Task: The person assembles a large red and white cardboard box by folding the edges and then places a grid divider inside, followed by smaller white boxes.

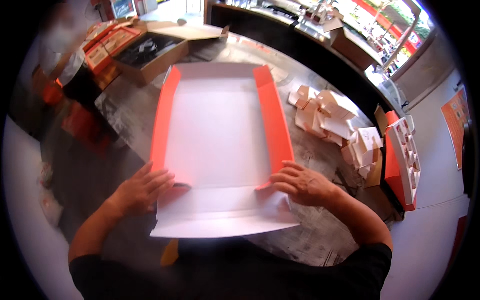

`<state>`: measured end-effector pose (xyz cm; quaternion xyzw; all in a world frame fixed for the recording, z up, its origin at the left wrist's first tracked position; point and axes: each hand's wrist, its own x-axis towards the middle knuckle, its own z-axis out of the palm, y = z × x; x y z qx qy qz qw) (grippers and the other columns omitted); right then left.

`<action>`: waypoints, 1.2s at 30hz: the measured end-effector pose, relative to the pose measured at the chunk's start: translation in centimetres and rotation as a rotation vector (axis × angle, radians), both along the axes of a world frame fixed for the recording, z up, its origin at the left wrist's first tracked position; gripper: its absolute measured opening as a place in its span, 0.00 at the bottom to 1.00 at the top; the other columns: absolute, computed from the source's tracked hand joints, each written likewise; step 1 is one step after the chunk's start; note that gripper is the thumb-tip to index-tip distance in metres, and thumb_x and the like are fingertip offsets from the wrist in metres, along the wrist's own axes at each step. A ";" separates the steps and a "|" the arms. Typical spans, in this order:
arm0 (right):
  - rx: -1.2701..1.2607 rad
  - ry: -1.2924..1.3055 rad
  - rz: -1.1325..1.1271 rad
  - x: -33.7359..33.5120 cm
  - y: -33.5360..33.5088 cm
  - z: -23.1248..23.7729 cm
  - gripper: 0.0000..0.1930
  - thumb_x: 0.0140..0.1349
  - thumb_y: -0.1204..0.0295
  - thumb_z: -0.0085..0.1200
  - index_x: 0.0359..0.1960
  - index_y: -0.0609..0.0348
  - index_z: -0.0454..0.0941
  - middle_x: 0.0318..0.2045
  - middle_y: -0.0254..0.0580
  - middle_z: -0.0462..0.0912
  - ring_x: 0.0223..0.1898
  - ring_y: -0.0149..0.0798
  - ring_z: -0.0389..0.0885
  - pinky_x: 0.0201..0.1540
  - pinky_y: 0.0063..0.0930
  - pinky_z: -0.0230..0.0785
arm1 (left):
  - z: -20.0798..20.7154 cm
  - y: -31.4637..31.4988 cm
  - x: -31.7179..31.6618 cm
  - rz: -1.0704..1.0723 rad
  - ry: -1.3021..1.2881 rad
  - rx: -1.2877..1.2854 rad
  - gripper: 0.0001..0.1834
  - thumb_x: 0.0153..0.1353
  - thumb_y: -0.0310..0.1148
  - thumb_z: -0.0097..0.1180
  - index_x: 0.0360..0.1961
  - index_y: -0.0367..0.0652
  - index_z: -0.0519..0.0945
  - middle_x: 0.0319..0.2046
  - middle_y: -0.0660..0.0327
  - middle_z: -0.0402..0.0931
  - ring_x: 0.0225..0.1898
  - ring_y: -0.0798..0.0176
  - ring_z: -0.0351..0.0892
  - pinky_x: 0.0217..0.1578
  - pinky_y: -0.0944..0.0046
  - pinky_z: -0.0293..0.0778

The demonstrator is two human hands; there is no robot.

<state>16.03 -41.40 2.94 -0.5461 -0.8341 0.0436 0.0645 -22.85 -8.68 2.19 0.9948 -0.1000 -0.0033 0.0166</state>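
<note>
A large, shallow cardboard box (220, 135), white inside with orange-red side walls, lies in front of me, partly folded. Its long sides stand up, and the white flap at the near end spreads flat toward me. My left hand (143, 189) is closed on the near left corner, fingers over the side wall by a small folded tab. At the near right corner my right hand (304, 184) grips the other side wall, its fingers bent over the edge beside a matching tab. Both thumbs are mostly hidden.
The box rests on a worn grey table (315, 225). Several folded white cartons (325, 112) lie at the right, near an orange-red box with a white compartment insert (402, 160). A brown carton with black contents (150, 52) stands at the far left, with a person (67, 55) beyond.
</note>
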 end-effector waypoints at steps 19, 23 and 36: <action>0.175 0.392 -0.076 0.4 0.0 -1.6 0.16 0.59 0.71 0.72 0.48 0.50 0.83 0.48 0.34 0.86 0.52 0.46 0.84 0.64 0.46 0.73 | -3.1 -1.1 0.9 0.178 -0.485 -0.521 0.13 0.56 0.30 0.74 0.42 0.48 0.86 0.44 0.65 0.84 0.55 0.49 0.79 0.61 0.47 0.73; 0.163 0.476 -0.099 0.8 0.3 -1.9 0.17 0.59 0.72 0.71 0.49 0.49 0.84 0.48 0.33 0.86 0.53 0.45 0.84 0.64 0.46 0.73 | -3.8 -1.2 0.8 0.234 -0.493 -0.620 0.16 0.56 0.32 0.74 0.45 0.46 0.85 0.43 0.61 0.82 0.51 0.49 0.79 0.56 0.48 0.74; 0.292 0.747 -0.686 -1.3 -0.8 -5.8 0.53 0.53 0.66 0.79 0.78 0.67 0.59 0.59 0.58 0.82 0.60 0.57 0.84 0.63 0.45 0.75 | -6.8 -2.0 0.7 0.539 -0.654 -0.698 0.43 0.71 0.59 0.61 0.71 0.33 0.68 0.64 0.48 0.71 0.66 0.47 0.71 0.69 0.45 0.65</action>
